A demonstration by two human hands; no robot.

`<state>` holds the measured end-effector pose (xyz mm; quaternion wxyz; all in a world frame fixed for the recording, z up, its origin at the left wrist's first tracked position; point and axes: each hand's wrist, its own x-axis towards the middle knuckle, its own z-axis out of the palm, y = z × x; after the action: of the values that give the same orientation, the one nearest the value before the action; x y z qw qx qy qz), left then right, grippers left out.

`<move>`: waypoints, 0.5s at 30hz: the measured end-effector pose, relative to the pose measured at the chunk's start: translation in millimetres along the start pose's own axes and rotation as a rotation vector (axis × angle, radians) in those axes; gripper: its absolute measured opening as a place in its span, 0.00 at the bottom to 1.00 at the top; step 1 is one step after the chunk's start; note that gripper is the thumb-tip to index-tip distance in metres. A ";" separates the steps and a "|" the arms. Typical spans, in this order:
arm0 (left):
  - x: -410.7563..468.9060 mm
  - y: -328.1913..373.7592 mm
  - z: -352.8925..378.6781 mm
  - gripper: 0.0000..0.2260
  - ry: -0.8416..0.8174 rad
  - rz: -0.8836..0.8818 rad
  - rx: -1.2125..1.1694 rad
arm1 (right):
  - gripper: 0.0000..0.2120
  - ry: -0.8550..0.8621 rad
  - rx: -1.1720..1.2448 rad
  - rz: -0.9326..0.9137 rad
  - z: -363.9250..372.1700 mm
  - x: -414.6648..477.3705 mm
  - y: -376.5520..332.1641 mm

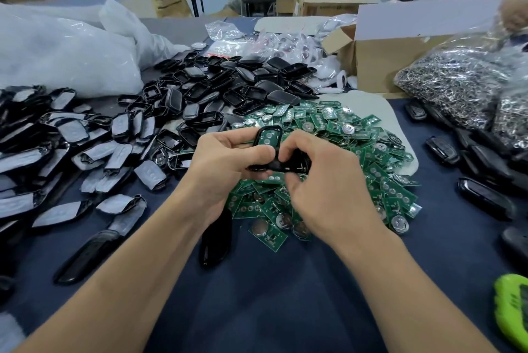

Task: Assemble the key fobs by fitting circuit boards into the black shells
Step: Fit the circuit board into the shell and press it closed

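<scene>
Left hand (225, 158) gripping black shell (267, 138) with circuit board, right hand (320, 181) gripping another shell (297, 165), green boards pile (371, 152) beneath

A big white plastic bag (65, 52) is slumped at far left on the navy tablecloth (285, 309). An open cardboard box (380, 67) is seen at far right, with a clear bag of metal rings (451, 87) piled just beside it. A bright green object (511, 312) is cut off at the lower right edge.
</scene>
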<state>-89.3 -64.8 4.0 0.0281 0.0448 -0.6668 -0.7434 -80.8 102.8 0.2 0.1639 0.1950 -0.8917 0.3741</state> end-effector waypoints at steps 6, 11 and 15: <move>-0.2 4.9 -0.2 0.14 -0.100 -0.059 -0.119 | 0.16 0.054 0.173 0.076 1.5 0.3 2.1; -0.7 8.2 1.0 0.09 -0.139 -0.092 -0.186 | 0.14 0.081 0.427 0.223 3.2 3.8 2.6; -1.7 10.1 0.5 0.08 -0.138 -0.098 -0.187 | 0.13 0.035 0.897 0.409 5.9 4.2 -6.2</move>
<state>-87.8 -65.2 14.2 -0.0501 0.0233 -0.5921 -0.8040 -82.4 93.6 1.8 0.0022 0.0609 -0.6600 0.7488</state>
